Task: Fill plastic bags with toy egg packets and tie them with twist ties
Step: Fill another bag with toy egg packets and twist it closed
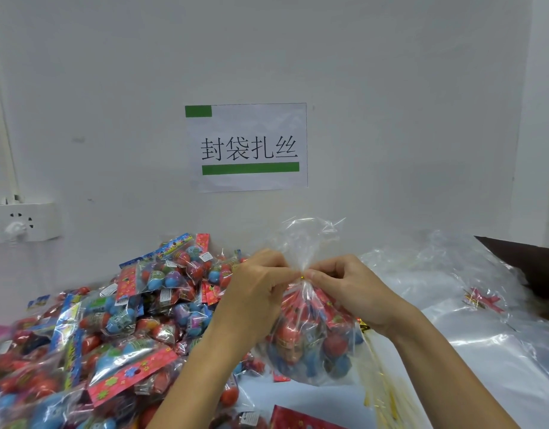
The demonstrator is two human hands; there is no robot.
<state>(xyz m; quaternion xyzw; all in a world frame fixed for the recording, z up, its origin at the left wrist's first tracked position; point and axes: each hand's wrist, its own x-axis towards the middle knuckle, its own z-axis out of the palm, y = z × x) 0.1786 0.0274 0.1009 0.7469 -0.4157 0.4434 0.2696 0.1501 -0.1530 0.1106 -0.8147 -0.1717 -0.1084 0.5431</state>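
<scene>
Fingers of the left hand and fingers of the right hand are curled and meet at the gathered neck of a clear plastic bag, where they pinch a small gold twist tie from both sides. Only a tiny bit of the tie shows between the fingertips, so how far it is wound I cannot tell. Above the pinched neck, the loose top of the bag stands up and spreads out in front of the white wall. Below the neck, the bag hangs full of toy egg packets with red and blue eggs and red cards, and its bottom is just above or on the surface; I cannot tell which. To the left lies a big pile of egg packets, heaped against the wall and reaching under the left forearm. To the right, a stack of empty clear bags lies flat on the surface, with a small bundle of red and gold ties on it. Near the right wrist, yellow strips lie beside the filled bag. On the wall is a paper sign with green bars and black characters, and a white power socket is at the far left.
</scene>
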